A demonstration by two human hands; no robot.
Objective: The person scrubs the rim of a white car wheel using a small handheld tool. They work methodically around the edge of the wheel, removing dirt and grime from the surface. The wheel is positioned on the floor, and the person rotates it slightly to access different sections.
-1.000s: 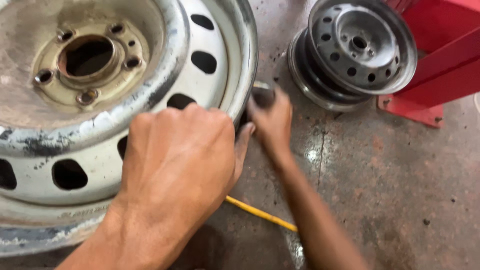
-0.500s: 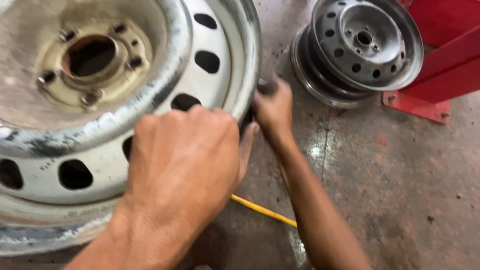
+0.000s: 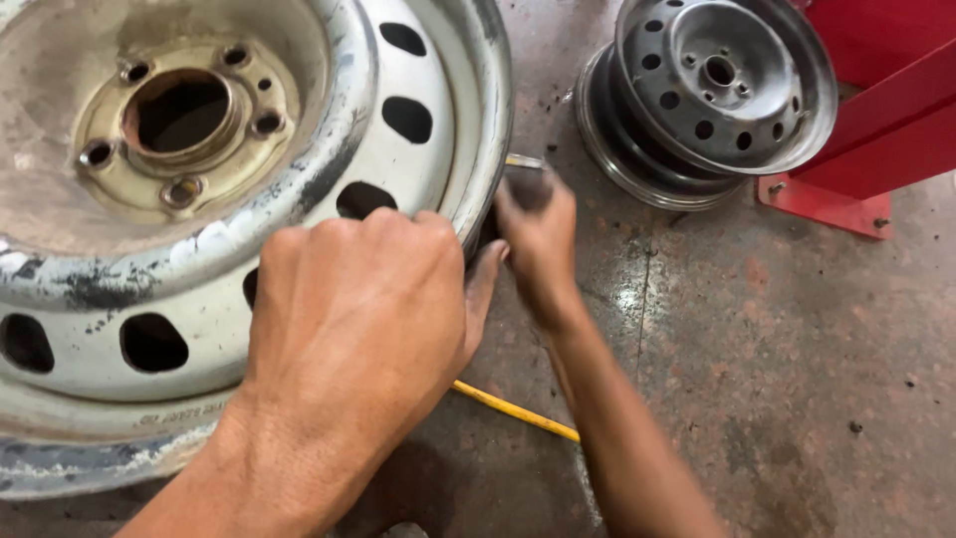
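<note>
— Steel, worn and pale, is that the big wheel rim point(image 3: 199, 199) filling the left of the view?

— Yes, with dark scuffs, oval holes round its face and a rusty hub in the middle. It lies on the concrete floor point(image 3: 777, 379).

— Where is the left hand point(image 3: 358, 309)?

— Laid over the rim's near right edge, knuckles up, fingers curled down onto the metal and the thumb pointing toward the other hand. It grips the rim's lip rather than lying flat.

— And the right hand point(image 3: 538, 244)?

— Just beside the rim's outer edge, closed round a small dark tool point(image 3: 526, 177) with a pale end that is pressed against the rim's side. The tool is blurred, so I cannot tell what kind it is.

— Anything under the arms?

— One thin yellow rod point(image 3: 513, 410) lies on the floor, running from under the left hand to behind the right forearm.

— What else is about?

— Grey smaller rims point(image 3: 712, 90), stacked one on another, sit well apart at the upper right. Beside them stands a red metal frame point(image 3: 876, 130), its foot bolted flat to the floor.
</note>
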